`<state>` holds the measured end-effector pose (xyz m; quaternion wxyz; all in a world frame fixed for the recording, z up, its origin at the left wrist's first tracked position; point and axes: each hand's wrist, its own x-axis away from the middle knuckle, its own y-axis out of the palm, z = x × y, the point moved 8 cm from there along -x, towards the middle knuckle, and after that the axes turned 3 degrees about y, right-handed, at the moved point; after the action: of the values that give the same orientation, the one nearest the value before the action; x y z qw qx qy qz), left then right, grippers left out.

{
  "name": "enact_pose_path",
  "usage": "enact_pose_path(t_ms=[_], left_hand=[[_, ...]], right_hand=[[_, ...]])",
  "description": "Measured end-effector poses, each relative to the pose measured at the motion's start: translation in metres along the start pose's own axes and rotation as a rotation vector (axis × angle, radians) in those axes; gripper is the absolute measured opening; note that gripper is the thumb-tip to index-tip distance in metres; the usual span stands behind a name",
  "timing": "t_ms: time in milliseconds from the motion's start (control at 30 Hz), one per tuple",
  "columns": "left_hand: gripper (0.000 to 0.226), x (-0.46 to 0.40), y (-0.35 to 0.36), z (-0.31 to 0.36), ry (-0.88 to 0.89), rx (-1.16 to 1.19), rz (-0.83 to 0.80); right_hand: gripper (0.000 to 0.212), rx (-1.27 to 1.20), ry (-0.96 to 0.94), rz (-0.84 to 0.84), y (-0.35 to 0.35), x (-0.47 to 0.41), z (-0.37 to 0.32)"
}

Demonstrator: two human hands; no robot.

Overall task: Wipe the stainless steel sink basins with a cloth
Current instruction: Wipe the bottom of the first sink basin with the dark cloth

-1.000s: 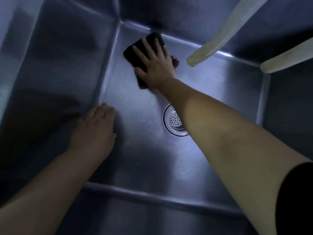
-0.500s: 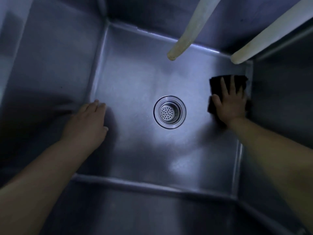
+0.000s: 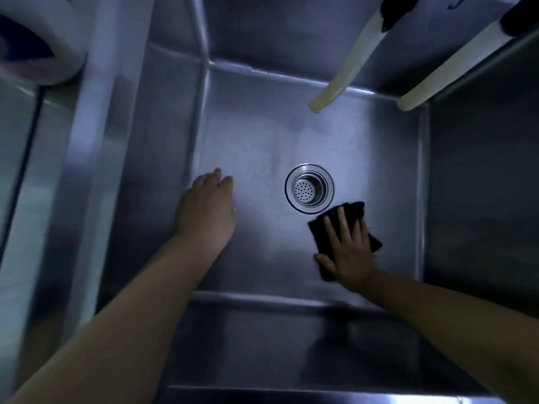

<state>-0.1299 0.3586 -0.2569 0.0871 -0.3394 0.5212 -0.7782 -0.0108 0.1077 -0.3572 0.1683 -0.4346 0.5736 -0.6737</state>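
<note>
The sink is a deep steel basin, and both hands reach down to its floor. A raised steel divider runs along the far side of the left hand, with a pale rounded container beyond it at the upper corner. Two pale hoses hang down over the back wall, well above and ahead of the right hand, their open ends clear of the floor.

The left hand lies flat on the floor close to the left wall, fingers straight and together, holding nothing. The right hand is spread palm-down on the cloth, fingers straight and splayed, pressing it onto the floor rather than gripping it. The cloth is dark and folded; it shows beyond the fingertips, beside the thumb and at the little-finger side.

The drain, a round perforated strainer, sits between the hands, just ahead and to the left of the right hand's fingertips, with the cloth's far corner just beside its rim.
</note>
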Motion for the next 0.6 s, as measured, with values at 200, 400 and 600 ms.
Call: enact_pose_path(t_ms=[200, 400, 600], left_hand=[[0.041, 0.041, -0.047, 0.003, 0.068, -0.075, 0.047], [0.036, 0.086, -0.066, -0.008, 0.136, -0.227, 0.049], [0.038, 0.104, -0.047, 0.005, 0.174, -0.192, 0.014]], right_hand=[[0.076, -0.058, 0.053, 0.054, -0.022, -0.045, -0.091], [0.081, -0.006, -0.122, -0.016, -0.023, -0.084, -0.179], [0.076, 0.232, -0.723, -0.156, 0.002, -0.021, -0.199]])
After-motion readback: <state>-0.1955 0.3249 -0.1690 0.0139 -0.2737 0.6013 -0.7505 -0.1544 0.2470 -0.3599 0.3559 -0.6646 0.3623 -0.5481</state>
